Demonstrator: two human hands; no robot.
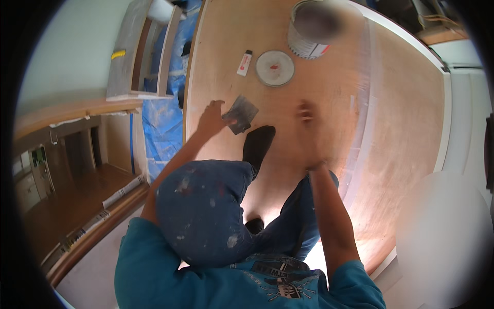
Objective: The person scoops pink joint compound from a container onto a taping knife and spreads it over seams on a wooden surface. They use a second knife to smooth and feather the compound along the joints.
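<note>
A thin, dark grey, squarish plate [243,111] with worn edges is held out over the wooden board [226,38]. The fingers of my left hand [211,119] grip it at its left and lower edge; its exact kind I cannot make out. Off to the right, my right hand [305,114] is over the board, smeared by motion, so whether it holds anything is unclear. Ahead of the hands lie a small white and red tube with a black cap [244,63] and a round lid [275,73] with a reddish dab at its middle.
An open paint can [307,45] stands beyond the lid, partly blurred. Blue plastic sheeting [160,123] runs along the board's left side, beside a grey wooden frame [123,67]. My bent knee [203,206] and dark-socked foot [258,147] are close below the left hand.
</note>
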